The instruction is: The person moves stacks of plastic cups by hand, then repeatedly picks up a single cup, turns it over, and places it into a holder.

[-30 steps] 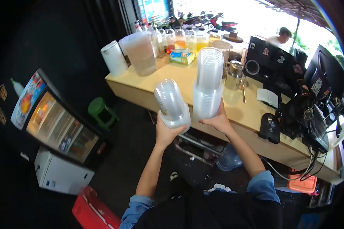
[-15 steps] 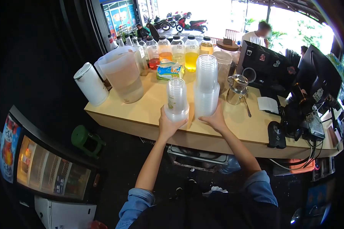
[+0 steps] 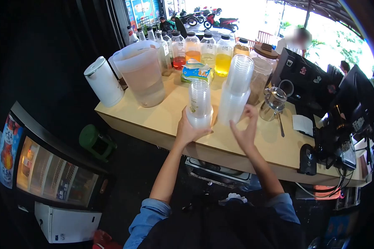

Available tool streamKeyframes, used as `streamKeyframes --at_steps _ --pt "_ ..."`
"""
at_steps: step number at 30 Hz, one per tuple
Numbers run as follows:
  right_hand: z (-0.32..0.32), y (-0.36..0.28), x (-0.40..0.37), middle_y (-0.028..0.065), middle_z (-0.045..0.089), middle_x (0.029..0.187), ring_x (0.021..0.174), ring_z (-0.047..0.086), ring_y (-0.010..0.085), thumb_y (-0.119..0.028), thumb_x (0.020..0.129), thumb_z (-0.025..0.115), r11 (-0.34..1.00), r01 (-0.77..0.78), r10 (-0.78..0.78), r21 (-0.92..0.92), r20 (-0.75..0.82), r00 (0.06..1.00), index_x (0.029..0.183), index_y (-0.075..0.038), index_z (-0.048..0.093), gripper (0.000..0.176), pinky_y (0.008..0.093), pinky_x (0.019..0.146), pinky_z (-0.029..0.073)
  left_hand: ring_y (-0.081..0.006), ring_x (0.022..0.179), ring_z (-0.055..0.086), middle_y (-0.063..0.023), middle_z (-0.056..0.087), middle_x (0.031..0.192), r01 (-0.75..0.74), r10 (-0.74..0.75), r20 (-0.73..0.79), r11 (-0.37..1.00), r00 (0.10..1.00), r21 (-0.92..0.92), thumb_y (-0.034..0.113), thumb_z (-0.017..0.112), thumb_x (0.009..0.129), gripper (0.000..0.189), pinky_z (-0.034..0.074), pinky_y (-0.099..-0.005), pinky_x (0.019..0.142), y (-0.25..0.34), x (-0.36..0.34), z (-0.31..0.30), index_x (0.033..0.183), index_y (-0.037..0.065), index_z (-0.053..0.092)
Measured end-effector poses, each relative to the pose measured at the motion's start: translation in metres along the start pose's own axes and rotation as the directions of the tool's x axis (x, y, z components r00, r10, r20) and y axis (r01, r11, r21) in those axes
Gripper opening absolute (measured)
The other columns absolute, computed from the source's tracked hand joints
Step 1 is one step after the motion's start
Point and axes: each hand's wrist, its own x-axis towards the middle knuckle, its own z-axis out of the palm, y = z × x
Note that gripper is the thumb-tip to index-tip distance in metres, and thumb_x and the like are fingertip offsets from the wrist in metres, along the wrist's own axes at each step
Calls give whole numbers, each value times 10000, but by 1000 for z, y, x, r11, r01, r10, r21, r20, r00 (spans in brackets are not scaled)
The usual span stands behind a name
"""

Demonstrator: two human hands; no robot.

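My left hand (image 3: 190, 129) is wrapped round the lower part of a short stack of clear plastic cups (image 3: 200, 101), near the counter's front edge. To its right, a taller stack of clear plastic cups (image 3: 234, 91) stands upright on the wooden counter (image 3: 178, 120). Beside that tall stack is my right hand (image 3: 246, 124), with thumb and fingers spread apart and nothing between them. Behind the short stack lies a blue and green tissue pack (image 3: 196, 74).
A large plastic pitcher of liquid (image 3: 141, 76) and a white kettle (image 3: 104, 83) stand at the left. Bottles of coloured drinks (image 3: 223, 60) line the back. On the right are a metal-lidded glass pot (image 3: 274, 101) and a monitor (image 3: 305, 74). A person (image 3: 295, 41) is beyond the counter.
My right hand has let go of the tall cup stack and opened beside it. My left hand still grips the short stack. The view has shifted slightly.
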Motion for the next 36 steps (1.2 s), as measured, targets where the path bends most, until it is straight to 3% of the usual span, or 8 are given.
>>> streamKeyframes --at_steps 1,3,5,8,11,24,31,36 --pt "4 -9 2 210 384 1274 1198 397 331 -93 648 764 1000 2 -2 -3 14 1000 1293 10 330 784 395 970 354 -329 1080 562 -200 558 1168 13 -13 35 1000 999 15 295 885 483 1023 467 -400 886 2 -2 0 1289 8 324" --pt "22 -34 -3 214 366 1300 1223 376 356 -122 646 779 981 46 -104 189 309 945 1306 13 316 817 407 999 339 -324 1080 563 -196 559 1167 40 -40 30 999 999 15 289 886 469 1035 465 -400 890 0 -1 1 1292 10 325" --pt "45 -41 2 240 352 1313 1239 373 361 -165 628 806 988 91 -125 123 308 943 1343 20 244 927 423 1024 327 -319 1079 563 -192 560 1165 61 -62 33 998 998 23 284 888 455 1046 463 -399 894 -1 -2 1 1295 13 326" --pt "81 -27 7 219 333 1326 1272 354 299 -201 585 847 938 -174 68 301 331 941 1368 30 115 1097 416 1038 335 -325 1083 559 -190 552 1172 28 -30 18 997 999 68 278 888 444 1070 458 -405 903 -1 -2 1 1308 21 313" --pt "101 -17 4 201 372 1309 1243 395 288 -202 570 856 897 -223 92 382 332 939 1350 30 156 1074 401 1034 344 -336 1088 554 -193 542 1186 -114 113 29 993 993 41 279 891 437 1102 459 -412 902 -7 -1 0 1325 22 291" --pt "92 -37 8 175 438 1244 1185 452 264 -197 577 850 875 -274 147 399 320 936 1319 10 238 984 378 999 379 -330 1047 586 -199 588 1126 3 -5 51 999 999 37 318 885 450 973 476 -405 869 -9 -4 -3 1239 5 408" --pt "86 -54 42 182 434 1236 1182 447 264 -194 587 843 880 -169 55 445 259 964 1321 9 239 972 382 1001 372 -343 1059 572 -210 565 1150 98 -102 45 991 994 94 341 882 483 1003 477 -407 870 -5 -3 -5 1269 -5 363" --pt "62 -71 69 170 433 1236 1181 441 268 -206 587 843 901 -6 -66 433 151 986 1339 10 225 996 382 1004 365 -334 1126 524 -229 500 1224 21 -17 -47 995 999 94 352 885 507 1061 446 -398 921 -17 2 2 1308 -5 288"
